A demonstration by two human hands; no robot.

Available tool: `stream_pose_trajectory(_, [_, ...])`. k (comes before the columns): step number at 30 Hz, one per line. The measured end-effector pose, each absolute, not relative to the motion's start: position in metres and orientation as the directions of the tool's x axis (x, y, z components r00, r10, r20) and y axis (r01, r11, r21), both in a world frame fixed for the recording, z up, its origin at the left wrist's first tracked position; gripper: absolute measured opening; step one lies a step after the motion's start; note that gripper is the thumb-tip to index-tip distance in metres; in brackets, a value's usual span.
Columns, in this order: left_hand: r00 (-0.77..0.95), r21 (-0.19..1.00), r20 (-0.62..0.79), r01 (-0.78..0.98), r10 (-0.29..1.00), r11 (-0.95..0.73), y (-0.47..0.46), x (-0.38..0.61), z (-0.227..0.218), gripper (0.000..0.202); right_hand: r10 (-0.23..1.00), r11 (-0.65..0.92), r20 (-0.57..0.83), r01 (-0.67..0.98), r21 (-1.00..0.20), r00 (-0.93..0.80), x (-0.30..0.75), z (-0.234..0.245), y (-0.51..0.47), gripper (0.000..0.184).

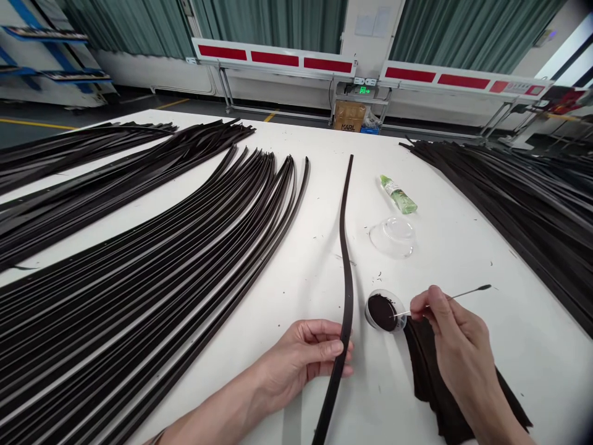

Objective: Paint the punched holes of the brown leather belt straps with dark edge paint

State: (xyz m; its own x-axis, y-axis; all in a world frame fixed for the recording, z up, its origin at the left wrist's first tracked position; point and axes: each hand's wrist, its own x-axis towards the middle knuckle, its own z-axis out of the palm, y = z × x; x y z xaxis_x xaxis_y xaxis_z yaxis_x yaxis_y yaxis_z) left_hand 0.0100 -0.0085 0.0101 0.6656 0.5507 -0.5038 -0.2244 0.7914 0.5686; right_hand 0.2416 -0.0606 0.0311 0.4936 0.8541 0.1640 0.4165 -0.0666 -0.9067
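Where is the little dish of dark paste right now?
In the head view, the dish of dark paste sits on the white table, between the belt strap and the right hand holding a thin metal spatula.

The dark strap (346, 278) is cut off below; the tube label (391, 188) seems illegible.

1. White worktable (296, 139), scattered with small dark scraps.
2. Long dark leather straps (139, 266) laid side by side in curved rows, left of view.
3. Another heap of dark straps (509, 191), far right.
4. Green-labelled tube (397, 194) lying on the table.
5. Clear plastic lid (392, 237), upturned, just below the tube.
6. Cardboard box (349, 115) on the floor beyond the table, under a green exit sign (364, 90).
7. Red-and-white barrier panels (273, 60) in front of green curtains (273, 25).
8. Blue shelving (50, 55), back left.
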Motion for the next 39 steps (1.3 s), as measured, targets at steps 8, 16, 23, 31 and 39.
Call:
stream_pose_trajectory(8, [0.661,0.57,-0.507,-0.225,0.554,0.79,-0.008,0.01,0.01,0.027,0.898,0.094,0.384,0.758,-0.645,0.215,0.239,0.025,-0.054,0.035])
stream_pose_trajectory(16, [0.666,0.567,-0.508,-0.219,0.546,0.794,-0.008,0.011,0.01,0.027,0.877,0.243,0.481,0.867,-0.435,-0.004,0.243,0.004,-0.048,0.027])
stream_pose_trajectory(23, [0.668,0.566,-0.505,-0.221,0.547,0.794,-0.008,0.01,0.01,0.027,0.891,0.135,0.424,0.8,-0.585,0.16,0.239,0.019,-0.054,0.033])
stream_pose_trajectory(31, [0.673,0.552,-0.494,-0.246,0.55,0.797,-0.009,0.011,0.01,0.027,0.879,-0.054,0.134,0.375,-0.926,0.458,0.232,0.029,-0.062,0.043])
stream_pose_trajectory(39, [0.689,0.538,-0.482,-0.256,0.542,0.803,-0.011,0.011,0.008,0.026,0.881,0.29,0.442,0.545,-0.786,0.169,0.204,0.031,-0.071,0.028])
